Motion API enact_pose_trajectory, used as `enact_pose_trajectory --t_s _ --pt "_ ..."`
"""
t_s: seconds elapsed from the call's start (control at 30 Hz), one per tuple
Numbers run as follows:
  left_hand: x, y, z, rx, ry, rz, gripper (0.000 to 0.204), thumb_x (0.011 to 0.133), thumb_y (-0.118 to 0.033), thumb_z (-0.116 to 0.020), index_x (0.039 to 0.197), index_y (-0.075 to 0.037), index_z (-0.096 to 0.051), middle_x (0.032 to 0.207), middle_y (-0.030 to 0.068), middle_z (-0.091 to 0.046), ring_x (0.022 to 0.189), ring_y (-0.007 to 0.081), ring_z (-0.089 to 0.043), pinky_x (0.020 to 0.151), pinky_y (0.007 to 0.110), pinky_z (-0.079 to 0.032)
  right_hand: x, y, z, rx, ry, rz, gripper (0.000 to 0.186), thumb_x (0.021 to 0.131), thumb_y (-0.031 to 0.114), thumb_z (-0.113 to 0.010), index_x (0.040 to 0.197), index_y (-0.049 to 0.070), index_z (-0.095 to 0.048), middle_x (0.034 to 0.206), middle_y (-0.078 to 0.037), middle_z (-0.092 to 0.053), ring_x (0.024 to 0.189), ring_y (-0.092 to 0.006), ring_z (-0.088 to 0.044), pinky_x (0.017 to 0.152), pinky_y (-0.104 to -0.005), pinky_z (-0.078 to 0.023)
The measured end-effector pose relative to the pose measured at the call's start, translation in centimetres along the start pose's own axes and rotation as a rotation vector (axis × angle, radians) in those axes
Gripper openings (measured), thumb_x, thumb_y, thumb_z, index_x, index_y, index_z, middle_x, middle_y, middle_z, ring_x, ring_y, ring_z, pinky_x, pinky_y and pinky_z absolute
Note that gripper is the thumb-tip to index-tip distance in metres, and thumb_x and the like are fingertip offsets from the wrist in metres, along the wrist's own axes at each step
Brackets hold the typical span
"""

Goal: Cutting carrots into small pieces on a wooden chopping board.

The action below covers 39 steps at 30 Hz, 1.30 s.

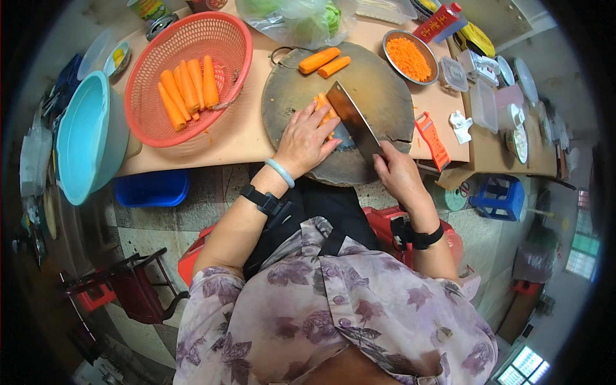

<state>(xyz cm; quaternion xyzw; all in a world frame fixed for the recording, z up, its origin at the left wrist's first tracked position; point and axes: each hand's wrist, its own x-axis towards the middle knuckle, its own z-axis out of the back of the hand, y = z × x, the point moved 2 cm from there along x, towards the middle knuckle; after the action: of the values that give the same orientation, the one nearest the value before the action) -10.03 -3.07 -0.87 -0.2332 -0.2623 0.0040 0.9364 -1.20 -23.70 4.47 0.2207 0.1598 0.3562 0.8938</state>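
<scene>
My left hand (303, 142) presses down on cut carrot sticks (326, 110) on a round wooden chopping board (382, 77). Its fingers are closed over them and partly hide them. In my right hand (399, 170) is a cleaver (354, 120), gripped by the handle, its broad blade standing just right of the carrot sticks. Two peeled carrot pieces (319, 60) lie at the board's far edge. Several whole peeled carrots (187, 90) rest in a red plastic basket (142, 77) to the left. Finely diced carrot (409, 59) fills a metal bowl (431, 79) at the far right.
An orange grater (432, 140) and crumpled white tissue (460, 126) lie right of the board. Bagged green vegetables (301, 19) sit behind it. A turquoise basin (83, 138) stands at far left. A red bottle (439, 22) and clear plastic containers (453, 76) are at right.
</scene>
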Motion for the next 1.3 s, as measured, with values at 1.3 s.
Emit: enact_pose_trajectory --t_s 1.3 --pt "1.6 2.0 -0.9 -0.028 0.059 -0.037 0.035 0.08 -0.028 -0.073 0.105 -0.005 -0.068 0.115 0.0143 -0.061 0.11 0.0353 -0.057 0.095 0.045 -0.044 5.3 2.0 -1.0 -0.133 -0.11 0.247 0.013 0.089 0.014 -0.058 0.1 0.006 -0.059 0.078 -0.019 -0.066 0.071 -0.0382 -0.067 0.06 -0.0489 -0.053"
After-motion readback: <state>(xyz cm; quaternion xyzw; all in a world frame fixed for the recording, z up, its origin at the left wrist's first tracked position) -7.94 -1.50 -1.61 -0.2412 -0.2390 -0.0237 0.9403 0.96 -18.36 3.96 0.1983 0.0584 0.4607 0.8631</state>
